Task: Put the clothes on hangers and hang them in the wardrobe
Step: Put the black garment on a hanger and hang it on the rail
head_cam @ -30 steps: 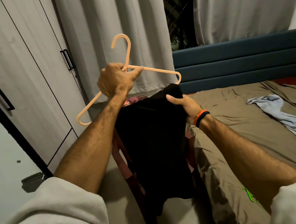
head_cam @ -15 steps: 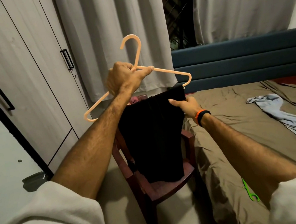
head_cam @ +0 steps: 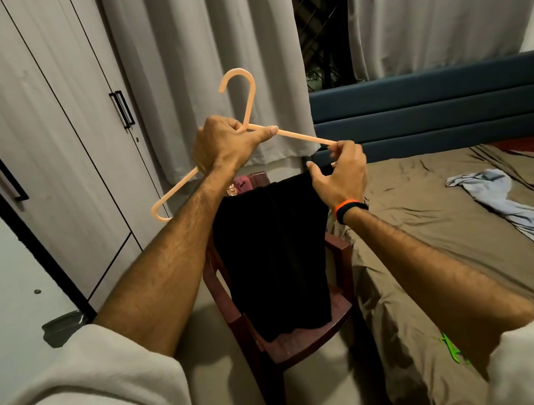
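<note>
- Holding the peach plastic hanger (head_cam: 297, 135) up in front of the curtain (head_cam: 202, 56), the left hand (head_cam: 226, 146) has its fingers curled round the neck just under the hook.
- Reaching for the hanger's right arm, the right hand (head_cam: 341, 174) pinches the tip between its upper fingers, while a lower finger and the thumb keep hold of the top edge of the black garment (head_cam: 273, 253).
- Draped downward, the black garment hangs with its lower end over the seat of the dark red chair (head_cam: 307, 345); it is touching the hanger only at that right end and is not yet threaded on or over it.
- Judging by this, the first piece is at the start of being hangered; nothing is seen hung so far.
- Waiting on the bed (head_cam: 438, 246), a pale blue garment (head_cam: 520, 216) lies crumpled, well apart from the hands, and a green hanger (head_cam: 452, 348) lies near the bed edge.
- Standing at the left, the wardrobe (head_cam: 40, 132) shows its doors; I cannot tell its inside, so hanging remains to be done.
</note>
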